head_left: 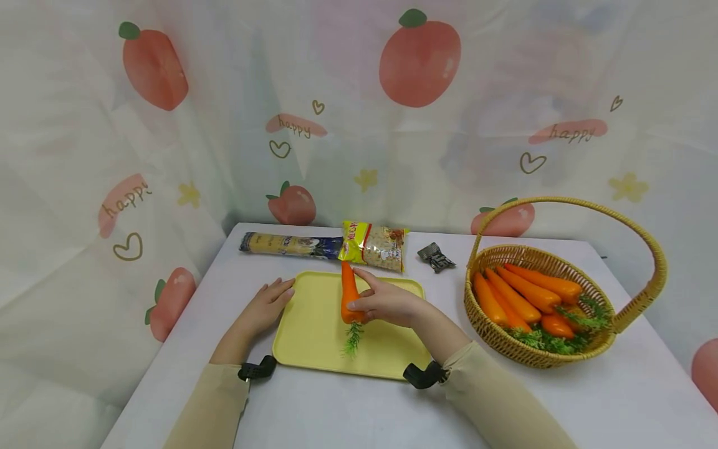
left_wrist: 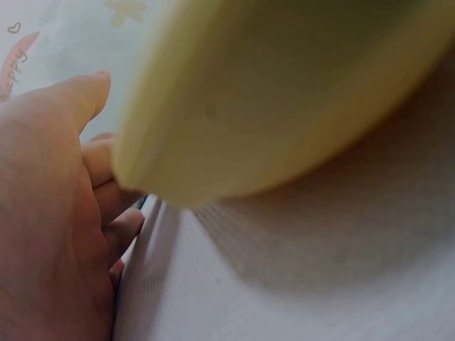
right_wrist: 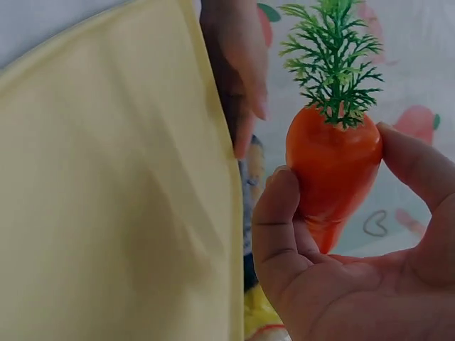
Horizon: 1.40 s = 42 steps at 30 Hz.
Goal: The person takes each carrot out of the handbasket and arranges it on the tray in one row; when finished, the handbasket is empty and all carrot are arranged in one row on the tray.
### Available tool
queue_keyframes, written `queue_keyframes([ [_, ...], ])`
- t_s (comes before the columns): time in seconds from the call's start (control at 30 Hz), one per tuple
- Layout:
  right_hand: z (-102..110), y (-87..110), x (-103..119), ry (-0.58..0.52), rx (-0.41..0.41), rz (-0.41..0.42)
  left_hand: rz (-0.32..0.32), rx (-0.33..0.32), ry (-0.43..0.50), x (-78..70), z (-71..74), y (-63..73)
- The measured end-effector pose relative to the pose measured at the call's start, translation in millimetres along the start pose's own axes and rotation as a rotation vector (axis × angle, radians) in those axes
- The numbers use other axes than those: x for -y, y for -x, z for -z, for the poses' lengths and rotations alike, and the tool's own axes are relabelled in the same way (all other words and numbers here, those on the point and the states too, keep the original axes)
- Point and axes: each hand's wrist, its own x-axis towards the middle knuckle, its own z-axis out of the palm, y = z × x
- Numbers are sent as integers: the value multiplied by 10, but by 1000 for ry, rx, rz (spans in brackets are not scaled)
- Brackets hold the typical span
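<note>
My right hand (head_left: 388, 302) pinches a toy carrot (head_left: 349, 293) between thumb and fingers above the yellow tray (head_left: 314, 337). The carrot's green leafy top points toward me and its tip points away. In the right wrist view, thumb and fingertips press on opposite sides of the carrot (right_wrist: 333, 160), near its thick end. My left hand (head_left: 263, 312) lies at the tray's left edge with its fingers extended. From the left wrist, the fingers of the left hand (left_wrist: 57, 192) touch or nearly touch the tray's rim (left_wrist: 153, 142); exact contact is unclear.
A wicker basket (head_left: 477, 318) with a tall handle stands at the right, holding several carrots (head_left: 521, 290). Behind the tray lie a long noodle-like packet (head_left: 291, 245), a yellow-and-clear food bag (head_left: 376, 245) and a small dark wrapped packet (head_left: 435, 257). Patterned cloth hangs behind.
</note>
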Motion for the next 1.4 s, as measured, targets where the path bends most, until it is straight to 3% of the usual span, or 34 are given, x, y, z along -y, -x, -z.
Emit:
queue_keyframes([
  [0.27, -251, -322, -23, 29, -28, -67, 62, -9, -1, -15, 10, 4],
  [0.5, -428, -541, -63, -5, -24, -79, 65, -1, 9, -11, 19, 12],
  [0.97, -630, -761, -42, 55, -23, -110, 101, 7, 1, 6, 8, -17],
  [1.1, -646, -794, -41, 80, -32, -109, 101, 4, 6, 2, 1, -21],
  [1.4, -666, -874, -33, 134, -86, -144, 26, -3, -14, 12, 0, -12],
])
